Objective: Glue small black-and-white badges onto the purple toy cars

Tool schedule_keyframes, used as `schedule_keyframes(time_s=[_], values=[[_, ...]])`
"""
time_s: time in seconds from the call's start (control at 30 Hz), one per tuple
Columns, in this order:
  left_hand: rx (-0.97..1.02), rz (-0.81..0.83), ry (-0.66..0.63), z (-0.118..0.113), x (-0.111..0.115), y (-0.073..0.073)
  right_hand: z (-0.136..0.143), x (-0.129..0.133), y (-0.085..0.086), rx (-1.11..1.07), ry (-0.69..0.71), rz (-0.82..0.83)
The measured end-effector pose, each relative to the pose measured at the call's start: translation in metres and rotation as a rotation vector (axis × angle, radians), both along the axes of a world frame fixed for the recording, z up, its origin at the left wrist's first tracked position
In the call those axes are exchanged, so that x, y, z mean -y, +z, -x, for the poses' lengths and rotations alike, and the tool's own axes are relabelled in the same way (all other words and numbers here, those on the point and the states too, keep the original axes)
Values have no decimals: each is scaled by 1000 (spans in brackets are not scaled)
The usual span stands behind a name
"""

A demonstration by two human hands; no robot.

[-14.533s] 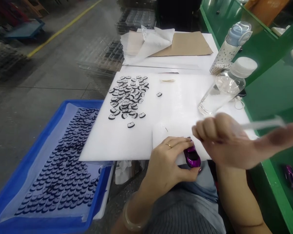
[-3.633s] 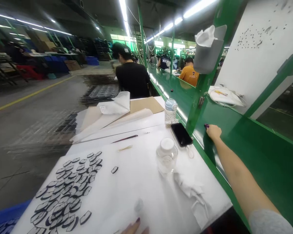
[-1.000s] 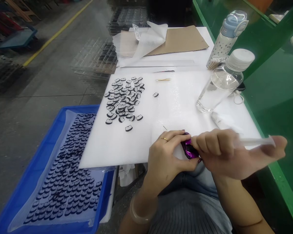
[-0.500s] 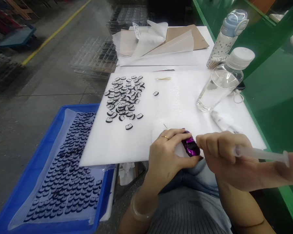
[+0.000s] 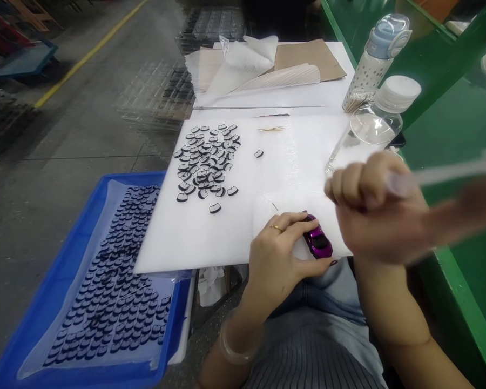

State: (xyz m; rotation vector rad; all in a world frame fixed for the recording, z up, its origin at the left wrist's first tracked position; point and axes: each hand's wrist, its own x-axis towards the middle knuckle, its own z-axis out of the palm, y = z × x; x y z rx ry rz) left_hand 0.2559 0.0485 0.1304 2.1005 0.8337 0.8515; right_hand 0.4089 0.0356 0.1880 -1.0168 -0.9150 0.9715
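Between the thumb and fingers of my left hand (image 5: pixel 277 254) is a small purple toy car (image 5: pixel 319 241) with a black windscreen, held at the front edge of the white work board (image 5: pixel 283 183). My right hand (image 5: pixel 380 210), blurred by motion, is raised to the right of the car and apart from it. Its fingers are wrapped around a translucent syringe (image 5: pixel 449 174), whose plunger end points right. The syringe's tip is hidden by the hand. Many small black-and-white curved pieces (image 5: pixel 206 162) lie on the board's left half, with one single piece (image 5: pixel 258 154) to their right.
A blue tray (image 5: pixel 36 302) full of dark pieces sits low on the left. A clear bottle (image 5: pixel 372 129) and a dotted drinking bottle (image 5: pixel 372 65) stand at the right by cotton swabs (image 5: pixel 358 100). Paper sheets (image 5: pixel 259 65) lie at the back. A green wall (image 5: pixel 441 129) borders the right.
My right hand has lifted up and away from the toy car with the syringe in it. My left hand keeps hold of the car in nearly the same place.
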Motion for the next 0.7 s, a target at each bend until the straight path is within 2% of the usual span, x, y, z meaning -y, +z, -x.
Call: schedule_keyframes(time_s=[0.03,0.1,0.17,0.23,0.3,0.37,0.47,0.53,0.6,0.7], values=[[4,-8,2,0,0,-1,0,-10,-7,9,-60,-19],[-5,-23,1,1,-1,-2,-2,-22,-21,107,-63,12],[-20,-61,-8,2,-1,-2,-10,-18,-31,198,-147,8],[-40,-127,-20,2,-1,-4,-25,0,-35,259,-411,-79],[-68,-211,-16,2,-1,-6,-45,22,-37,345,-652,-94],[-95,-277,3,2,0,-8,-64,42,-39,435,-757,-18],[-109,-310,16,1,0,-9,-79,60,-42,514,-709,107],[-109,-309,14,1,0,-9,-76,61,-42,551,-663,163],[-108,-307,16,1,0,-8,-64,55,-38,591,-603,197],[-111,-301,21,-1,1,-8,-37,39,-29,724,-377,215]])
